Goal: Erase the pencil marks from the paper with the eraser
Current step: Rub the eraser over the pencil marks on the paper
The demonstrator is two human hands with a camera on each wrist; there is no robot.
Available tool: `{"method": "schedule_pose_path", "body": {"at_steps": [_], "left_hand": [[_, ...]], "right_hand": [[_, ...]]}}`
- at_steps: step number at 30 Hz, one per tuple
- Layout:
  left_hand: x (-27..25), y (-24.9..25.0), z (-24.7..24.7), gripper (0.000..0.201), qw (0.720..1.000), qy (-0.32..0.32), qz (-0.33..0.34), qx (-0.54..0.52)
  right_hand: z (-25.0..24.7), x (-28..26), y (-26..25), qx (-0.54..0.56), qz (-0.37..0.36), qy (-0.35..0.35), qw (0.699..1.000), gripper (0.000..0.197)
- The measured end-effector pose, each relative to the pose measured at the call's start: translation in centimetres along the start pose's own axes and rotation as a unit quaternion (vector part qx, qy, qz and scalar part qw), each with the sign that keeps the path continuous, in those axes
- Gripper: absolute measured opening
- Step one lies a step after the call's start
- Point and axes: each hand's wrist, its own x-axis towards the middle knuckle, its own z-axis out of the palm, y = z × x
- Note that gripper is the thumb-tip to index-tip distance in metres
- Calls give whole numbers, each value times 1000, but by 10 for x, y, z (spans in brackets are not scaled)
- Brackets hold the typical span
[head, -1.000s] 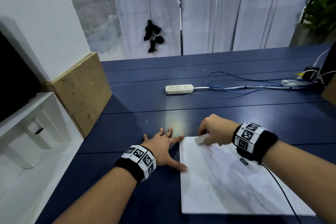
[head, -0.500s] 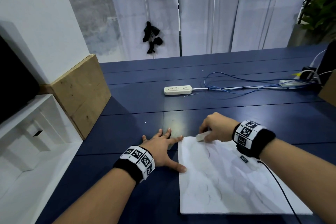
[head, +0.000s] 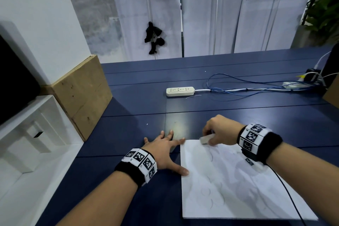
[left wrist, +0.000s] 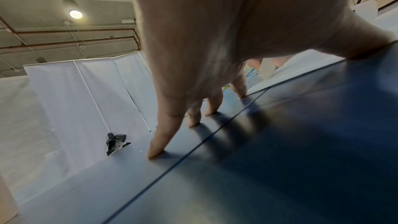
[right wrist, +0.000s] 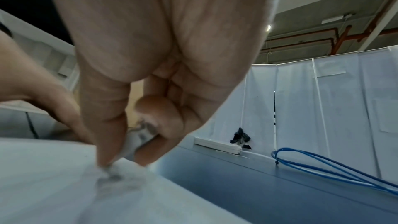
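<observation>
Head view: white paper (head: 238, 185) flat on blue table (head: 238, 115), lower right, faint curved pencil marks (head: 207, 192) across sheet. Right hand (head: 221, 130) at paper's far edge, about 12 o'clock of sheet, fingers curled, pinching white eraser (head: 206, 138) between thumb and fingertips; eraser end down on paper near far-left corner. Right wrist view: eraser (right wrist: 133, 142) gripped, grey smudge beneath on paper (right wrist: 53, 185). Left hand (head: 163, 149) spread flat on table at 9 o'clock of sheet, fingers straight, holding nothing; thumb tip touching paper's left edge. Left wrist view: fingertips (left wrist: 157, 152) pressed to tabletop. Power strip (head: 180, 91) at 12 o'clock, well apart, blue cable (head: 256, 86) trailing toward 3 o'clock.
</observation>
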Motion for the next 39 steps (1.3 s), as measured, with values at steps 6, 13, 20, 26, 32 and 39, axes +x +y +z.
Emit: {"method": "schedule_pose_path", "body": {"at_steps": [6, 13, 20, 26, 32, 39], "left_hand": [[-1, 2, -1, 119, 1000, 1, -2, 0], [-1, 2, -1, 118, 1000, 1, -2, -1], [1, 3, -1, 120, 1000, -3, -3, 6], [2, 0, 1, 121, 1000, 0, -3, 7], [2, 0, 1, 123, 1000, 3, -7, 9], [2, 0, 1, 123, 1000, 5, -6, 4]], "right_hand": [[-5, -27, -9, 43, -42, -117, 991, 26], [-4, 0, 2, 7, 7, 7, 1000, 10], [-2, -28, -5, 44, -33, -116, 992, 37], [-4, -2, 0, 11, -3, 11, 1000, 16], [-3, -28, -11, 54, -39, -152, 986, 27], [-7, -1, -3, 28, 1, -17, 999, 17]]}}
